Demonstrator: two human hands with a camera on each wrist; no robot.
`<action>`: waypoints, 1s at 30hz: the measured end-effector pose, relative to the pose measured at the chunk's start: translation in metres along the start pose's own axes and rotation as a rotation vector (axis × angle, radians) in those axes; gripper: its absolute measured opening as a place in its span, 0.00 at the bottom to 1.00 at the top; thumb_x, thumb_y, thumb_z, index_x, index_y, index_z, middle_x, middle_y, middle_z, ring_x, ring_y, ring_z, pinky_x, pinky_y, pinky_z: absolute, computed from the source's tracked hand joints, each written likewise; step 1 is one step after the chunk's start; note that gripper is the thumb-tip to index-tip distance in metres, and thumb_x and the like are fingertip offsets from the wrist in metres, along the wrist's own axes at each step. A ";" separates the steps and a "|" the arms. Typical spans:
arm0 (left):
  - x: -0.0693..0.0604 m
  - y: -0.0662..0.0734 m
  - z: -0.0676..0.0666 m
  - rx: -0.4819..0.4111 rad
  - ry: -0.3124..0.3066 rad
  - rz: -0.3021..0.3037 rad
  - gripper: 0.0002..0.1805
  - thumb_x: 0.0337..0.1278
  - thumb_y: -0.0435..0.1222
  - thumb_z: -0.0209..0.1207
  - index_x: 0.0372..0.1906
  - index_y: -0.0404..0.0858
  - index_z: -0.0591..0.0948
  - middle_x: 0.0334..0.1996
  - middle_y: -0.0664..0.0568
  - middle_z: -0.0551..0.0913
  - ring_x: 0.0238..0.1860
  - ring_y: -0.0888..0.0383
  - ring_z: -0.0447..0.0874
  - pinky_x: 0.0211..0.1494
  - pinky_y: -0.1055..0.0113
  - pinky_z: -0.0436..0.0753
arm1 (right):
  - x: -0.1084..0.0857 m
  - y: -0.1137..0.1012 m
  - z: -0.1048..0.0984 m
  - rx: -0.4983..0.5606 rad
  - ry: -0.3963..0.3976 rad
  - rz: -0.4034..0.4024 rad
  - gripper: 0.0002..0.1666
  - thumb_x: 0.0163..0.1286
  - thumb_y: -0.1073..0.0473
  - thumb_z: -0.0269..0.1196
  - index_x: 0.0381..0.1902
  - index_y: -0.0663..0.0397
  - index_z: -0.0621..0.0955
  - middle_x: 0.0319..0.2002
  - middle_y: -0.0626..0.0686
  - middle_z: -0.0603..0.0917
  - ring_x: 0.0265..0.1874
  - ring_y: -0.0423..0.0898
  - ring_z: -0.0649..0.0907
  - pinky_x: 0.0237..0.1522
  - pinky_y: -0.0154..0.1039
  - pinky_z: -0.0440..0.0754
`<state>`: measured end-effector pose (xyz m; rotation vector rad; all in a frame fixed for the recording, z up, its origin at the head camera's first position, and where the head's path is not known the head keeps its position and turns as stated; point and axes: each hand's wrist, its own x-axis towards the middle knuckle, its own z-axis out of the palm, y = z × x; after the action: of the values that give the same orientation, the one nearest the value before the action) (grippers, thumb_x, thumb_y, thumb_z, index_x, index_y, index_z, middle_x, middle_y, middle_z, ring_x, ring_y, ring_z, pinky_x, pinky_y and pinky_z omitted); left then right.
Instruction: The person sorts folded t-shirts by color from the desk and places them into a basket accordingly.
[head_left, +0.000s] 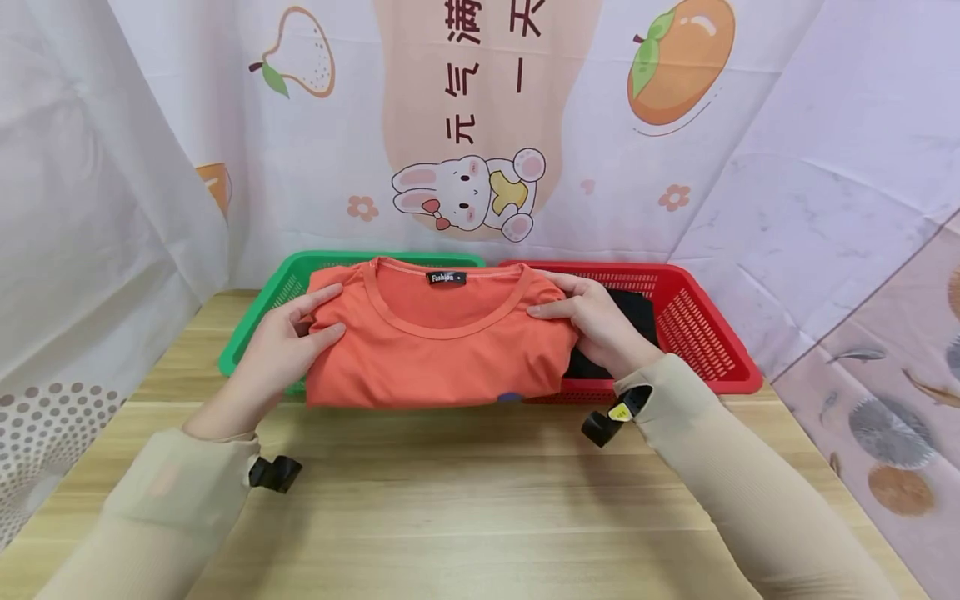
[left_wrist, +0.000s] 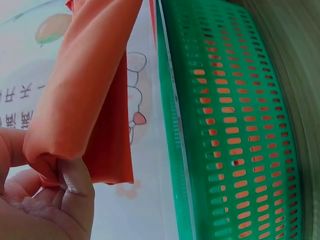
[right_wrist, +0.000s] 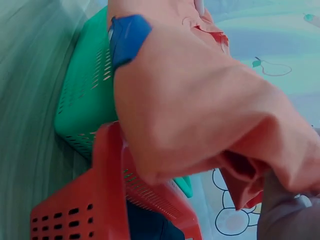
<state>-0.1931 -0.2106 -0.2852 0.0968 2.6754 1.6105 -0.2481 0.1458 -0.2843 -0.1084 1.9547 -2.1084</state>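
An orange T-shirt (head_left: 435, 367), folded and with its round neckline and a black label facing up, is held in the air between both hands. My left hand (head_left: 288, 337) grips its left edge, thumb on top; in the left wrist view the fingers (left_wrist: 77, 185) curl under the rolled fabric. On the other side my right hand (head_left: 588, 317) pinches the right edge of the shirt, its fingertips partly hidden by cloth in the right wrist view. Below and behind the shirt stand a green basket (head_left: 258, 321) and a red basket (head_left: 720, 342).
Black folded cloth (head_left: 633, 312) lies in the red basket. Both baskets stand side by side on a wooden table (head_left: 465, 500), against a white curtain (head_left: 322, 167) with printed fruit and a rabbit. The green basket's inside is mostly hidden by the shirt.
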 end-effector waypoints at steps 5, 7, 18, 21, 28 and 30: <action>0.011 -0.002 -0.003 0.007 0.113 -0.008 0.31 0.70 0.36 0.55 0.75 0.48 0.65 0.71 0.42 0.67 0.51 0.61 0.75 0.43 0.84 0.76 | 0.013 -0.004 0.008 0.073 0.032 -0.012 0.33 0.66 0.71 0.61 0.69 0.52 0.74 0.64 0.51 0.77 0.54 0.43 0.79 0.48 0.32 0.83; 0.015 -0.002 -0.004 0.010 0.180 -0.006 0.29 0.69 0.34 0.53 0.74 0.48 0.67 0.69 0.44 0.69 0.43 0.64 0.74 0.41 0.82 0.74 | 0.019 -0.005 0.013 0.120 0.047 -0.018 0.33 0.66 0.72 0.61 0.69 0.53 0.73 0.65 0.52 0.76 0.56 0.44 0.78 0.50 0.33 0.83; 0.045 -0.013 -0.015 0.093 0.328 0.027 0.29 0.65 0.28 0.49 0.70 0.45 0.72 0.67 0.43 0.73 0.40 0.59 0.71 0.40 0.74 0.68 | 0.051 0.005 0.038 0.310 0.161 -0.044 0.32 0.64 0.75 0.61 0.66 0.55 0.76 0.66 0.55 0.77 0.61 0.49 0.78 0.67 0.44 0.74; 0.051 -0.017 -0.018 0.106 0.325 0.013 0.29 0.66 0.28 0.47 0.71 0.44 0.71 0.71 0.43 0.68 0.56 0.50 0.69 0.52 0.68 0.70 | 0.058 0.008 0.043 0.340 0.178 -0.048 0.31 0.64 0.75 0.62 0.66 0.56 0.77 0.65 0.56 0.78 0.61 0.49 0.78 0.67 0.45 0.75; 0.062 -0.031 -0.026 0.156 0.324 0.033 0.29 0.66 0.27 0.45 0.72 0.40 0.69 0.73 0.40 0.65 0.75 0.42 0.59 0.75 0.46 0.62 | 0.071 0.016 0.056 0.343 0.217 -0.060 0.31 0.64 0.76 0.61 0.65 0.57 0.77 0.64 0.57 0.79 0.58 0.49 0.79 0.66 0.45 0.76; 0.064 -0.035 -0.027 0.181 0.317 0.036 0.29 0.66 0.28 0.44 0.73 0.39 0.68 0.73 0.38 0.64 0.76 0.41 0.57 0.75 0.45 0.61 | 0.074 0.019 0.061 0.339 0.222 -0.051 0.31 0.64 0.76 0.61 0.65 0.56 0.77 0.64 0.57 0.79 0.57 0.48 0.79 0.65 0.45 0.76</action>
<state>-0.2600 -0.2472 -0.3023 -0.1199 3.0697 1.5013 -0.3027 0.0680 -0.3070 0.1479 1.6843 -2.5457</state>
